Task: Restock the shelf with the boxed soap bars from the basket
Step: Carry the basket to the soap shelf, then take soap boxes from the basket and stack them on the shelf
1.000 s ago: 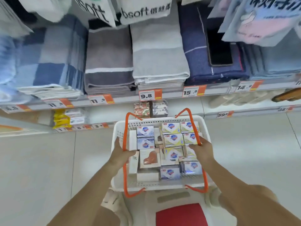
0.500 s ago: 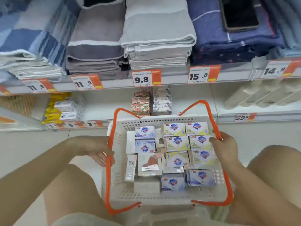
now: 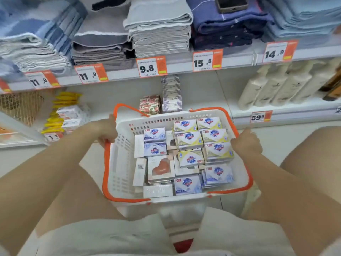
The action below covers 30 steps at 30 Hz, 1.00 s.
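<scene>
Fingers: my left hand [image 3: 106, 132] curls over the basket [image 3: 120, 163] at its left rim, by the orange handle [image 3: 106, 159]; my right hand [image 3: 246, 143] grips the right rim likewise. Both are closed on the basket, neither on a box.

Basket: white, perforated, held in front of my knees, just short of the lower shelf [image 3: 203, 106].

Soap boxes [image 3: 190, 139]: all inside the basket. Yellow-trimmed ones fill its far right part; blue-white ones [image 3: 154, 134] sit far left and near right; a windowed box [image 3: 160, 168] with a pinkish bar lies near the middle; plain white boxes stand along the left.

Shelf stock: a floral stack [image 3: 149, 105] and a lilac stack [image 3: 171, 95] stand just beyond the basket's far rim; more boxes [image 3: 71, 117] lie further left; cream bottles [image 3: 273, 84] stand to the right. Towels [image 3: 160, 28] sit on the tier above.

Step in hand, as I judge it: setting the basket down close to the shelf. Keep it level so the boxes do not slide, free one hand only once it rests firm, then match each box to its own stack.
</scene>
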{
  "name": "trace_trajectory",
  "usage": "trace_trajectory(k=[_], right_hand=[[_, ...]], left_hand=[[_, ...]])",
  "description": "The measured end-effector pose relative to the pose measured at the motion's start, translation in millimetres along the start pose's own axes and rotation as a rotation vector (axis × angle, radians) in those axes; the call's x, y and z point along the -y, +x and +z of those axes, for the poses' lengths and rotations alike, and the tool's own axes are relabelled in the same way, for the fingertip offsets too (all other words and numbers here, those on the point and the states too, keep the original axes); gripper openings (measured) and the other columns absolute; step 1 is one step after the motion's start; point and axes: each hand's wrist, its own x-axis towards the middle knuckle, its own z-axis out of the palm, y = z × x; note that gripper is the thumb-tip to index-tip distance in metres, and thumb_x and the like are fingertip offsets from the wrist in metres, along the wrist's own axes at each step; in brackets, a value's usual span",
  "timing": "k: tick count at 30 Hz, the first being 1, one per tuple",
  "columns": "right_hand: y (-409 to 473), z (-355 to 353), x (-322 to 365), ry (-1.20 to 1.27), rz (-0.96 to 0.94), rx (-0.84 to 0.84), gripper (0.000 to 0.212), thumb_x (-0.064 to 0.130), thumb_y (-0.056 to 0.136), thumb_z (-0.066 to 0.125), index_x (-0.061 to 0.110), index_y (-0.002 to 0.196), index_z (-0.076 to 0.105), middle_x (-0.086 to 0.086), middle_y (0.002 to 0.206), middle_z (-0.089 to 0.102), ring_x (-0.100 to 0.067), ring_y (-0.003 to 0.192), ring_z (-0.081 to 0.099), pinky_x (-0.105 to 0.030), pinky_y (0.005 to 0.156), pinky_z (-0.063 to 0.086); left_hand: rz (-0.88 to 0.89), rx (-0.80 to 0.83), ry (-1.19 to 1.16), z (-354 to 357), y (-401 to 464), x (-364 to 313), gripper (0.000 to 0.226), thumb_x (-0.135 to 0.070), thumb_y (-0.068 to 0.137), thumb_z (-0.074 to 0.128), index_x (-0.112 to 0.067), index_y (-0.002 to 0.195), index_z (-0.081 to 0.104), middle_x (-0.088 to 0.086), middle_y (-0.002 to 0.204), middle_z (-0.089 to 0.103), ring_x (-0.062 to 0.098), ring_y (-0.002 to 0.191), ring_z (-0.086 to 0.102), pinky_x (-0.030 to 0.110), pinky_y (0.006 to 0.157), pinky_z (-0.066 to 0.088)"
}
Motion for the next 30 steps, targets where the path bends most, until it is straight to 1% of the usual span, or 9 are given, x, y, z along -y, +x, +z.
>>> trace_trajectory(k=[4, 6, 8, 12, 16, 20, 23, 27, 30], right_hand=[[-5.1, 16.0, 2.2, -0.110, -0.106, 0.067, 0.051, 0.021, 0.087, 0.056, 0.005, 0.132, 0.039, -0.018, 0.129, 0.047, -0.035, 0.121, 0.045, -0.042, 0.095, 0.041], [-4.9, 19.7, 11.6, -0.109, -0.197, 0.092, 0.052, 0.021, 0.087, 0.057, 0.008, 0.135, 0.040, -0.018, 0.129, 0.049, -0.035, 0.121, 0.046, -0.042, 0.094, 0.043], [-5.2, 26.0, 23.3, -0.122, -0.286, 0.147, 0.053, 0.022, 0.088, 0.057, 0.009, 0.136, 0.041, -0.018, 0.129, 0.051, -0.034, 0.119, 0.048, -0.040, 0.093, 0.045], [-1.5, 45.7, 45.3, -0.152, -0.391, 0.293, 0.053, 0.021, 0.088, 0.059, 0.014, 0.138, 0.042, -0.016, 0.134, 0.050, -0.032, 0.120, 0.050, -0.040, 0.096, 0.046], [6.9, 68.4, 58.9, -0.184, -0.433, 0.397, 0.058, 0.018, 0.085, 0.062, 0.016, 0.139, 0.042, -0.012, 0.138, 0.048, -0.029, 0.124, 0.048, -0.036, 0.094, 0.046], [17.9, 84.5, 56.8, -0.229, -0.515, 0.356, 0.072, 0.022, 0.081, 0.068, 0.017, 0.144, 0.035, -0.012, 0.136, 0.048, -0.030, 0.126, 0.043, -0.035, 0.097, 0.041], [28.4, 91.1, 49.5, -0.313, -0.679, 0.283, 0.080, 0.030, 0.077, 0.073, 0.017, 0.145, 0.033, -0.011, 0.141, 0.044, -0.029, 0.129, 0.041, -0.037, 0.103, 0.038], [39.4, 100.3, 37.3, -0.414, -0.863, 0.208, 0.080, 0.037, 0.072, 0.077, 0.013, 0.140, 0.043, -0.011, 0.134, 0.049, -0.031, 0.127, 0.043, -0.041, 0.102, 0.035], [45.1, 108.7, 33.7, -0.449, -0.923, 0.122, 0.084, 0.045, 0.059, 0.084, 0.007, 0.128, 0.055, -0.013, 0.116, 0.060, -0.034, 0.111, 0.056, -0.045, 0.097, 0.041]], left_hand=[[-0.052, -0.202, 0.172, 17.5, -2.2, -2.3, 0.077, -0.001, 0.090, 0.041, 0.008, 0.146, -0.011, 0.031, 0.122, 0.055, 0.040, 0.104, 0.063, 0.040, 0.085, 0.053], [-0.097, -0.264, 0.199, 26.0, 2.6, 5.0, 0.075, -0.013, 0.092, 0.044, 0.008, 0.147, -0.003, 0.027, 0.139, 0.041, 0.039, 0.123, 0.049, 0.040, 0.098, 0.042], [-0.123, -0.321, 0.229, 33.7, 5.9, 5.9, 0.069, -0.023, 0.092, 0.048, 0.002, 0.147, 0.013, 0.022, 0.141, 0.038, 0.038, 0.129, 0.040, 0.043, 0.103, 0.037], [0.027, -0.307, 0.349, 42.8, 20.6, -17.0, 0.045, -0.026, 0.090, 0.049, -0.009, 0.131, 0.040, 0.015, 0.130, 0.048, 0.033, 0.121, 0.048, 0.040, 0.092, 0.042], [0.186, -0.228, 0.184, 56.9, 44.8, -57.4, 0.046, -0.024, 0.091, 0.052, -0.012, 0.134, 0.044, 0.014, 0.132, 0.051, 0.031, 0.118, 0.051, 0.038, 0.092, 0.045], [0.270, -0.116, -0.167, 86.2, 62.2, -101.5, 0.063, -0.022, 0.086, 0.063, -0.012, 0.142, 0.036, 0.011, 0.141, 0.045, 0.031, 0.124, 0.048, 0.039, 0.098, 0.044], [0.362, -0.116, -0.283, 109.5, 74.1, -125.1, 0.068, -0.019, 0.082, 0.066, -0.012, 0.142, 0.034, 0.013, 0.140, 0.043, 0.032, 0.128, 0.042, 0.042, 0.100, 0.042], [0.479, -0.149, -0.226, 123.0, 96.8, -139.7, 0.076, -0.005, 0.085, 0.055, -0.015, 0.151, 0.019, 0.004, 0.158, 0.016, 0.028, 0.141, 0.023, 0.040, 0.109, 0.033], [0.527, -0.142, -0.027, 121.3, 108.5, -144.6, 0.089, -0.002, 0.080, 0.061, -0.016, 0.152, 0.010, 0.002, 0.158, 0.009, 0.026, 0.141, 0.019, 0.041, 0.099, 0.043]])
